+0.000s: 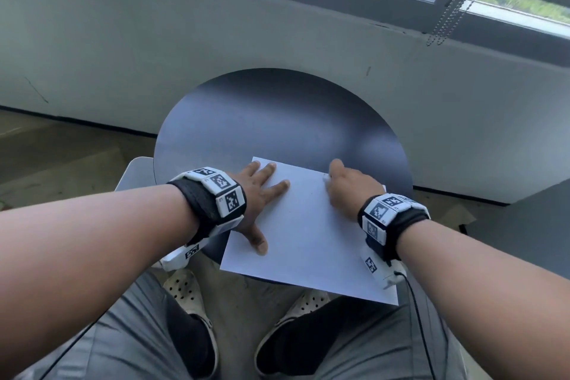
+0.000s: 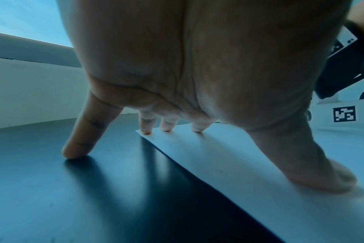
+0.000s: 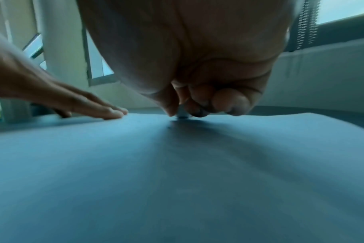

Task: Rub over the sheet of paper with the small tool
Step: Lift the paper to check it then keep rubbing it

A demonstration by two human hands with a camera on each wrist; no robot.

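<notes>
sheet of paper — white, flat

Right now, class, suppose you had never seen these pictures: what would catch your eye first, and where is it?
First, the white sheet of paper lying askew on the dark round table, its near edge overhanging. The left hand presses it flat with spread fingers near its far left corner. The right hand pinches a small pale tool against the sheet near its far edge.
</notes>
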